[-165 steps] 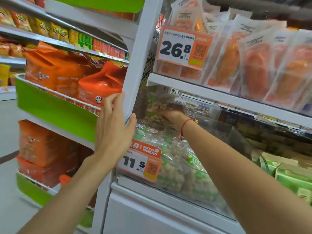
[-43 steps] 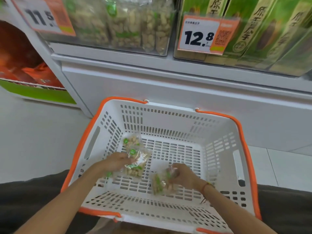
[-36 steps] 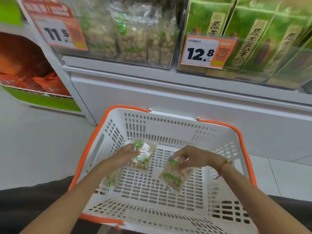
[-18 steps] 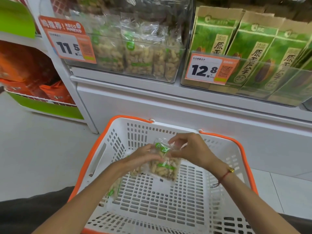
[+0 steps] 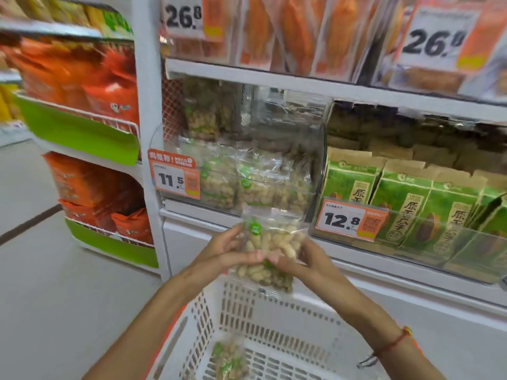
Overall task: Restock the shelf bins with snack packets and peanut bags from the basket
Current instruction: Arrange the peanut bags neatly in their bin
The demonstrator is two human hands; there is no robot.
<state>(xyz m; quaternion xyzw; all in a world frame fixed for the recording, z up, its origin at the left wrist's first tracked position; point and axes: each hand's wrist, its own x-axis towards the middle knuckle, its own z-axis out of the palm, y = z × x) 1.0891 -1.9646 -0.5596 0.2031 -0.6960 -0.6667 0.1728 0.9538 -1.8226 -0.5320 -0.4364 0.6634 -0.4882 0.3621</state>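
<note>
Both hands hold up a clear peanut bag (image 5: 270, 242) with a green round label, just below the shelf edge. My left hand (image 5: 223, 252) grips its left side and my right hand (image 5: 300, 260) pinches its right side. More than one bag may be stacked in the hold; I cannot tell. Straight behind it stands the clear shelf bin (image 5: 315, 149) stacked with peanut bags, tagged 11.5. Below, the white basket (image 5: 274, 311) with an orange rim holds another peanut bag (image 5: 229, 362) on its floor.
Green paper snack packets (image 5: 406, 204) fill the bin to the right, tagged 12.8. Orange packets hang on the shelf above. A side rack (image 5: 82, 127) with orange bags and green fronts stands at left. Grey floor lies left of the basket.
Both hands have lifted the peanut bag out of the basket and up toward the peanut bin. The view has tilted up from the basket to the shelves.
</note>
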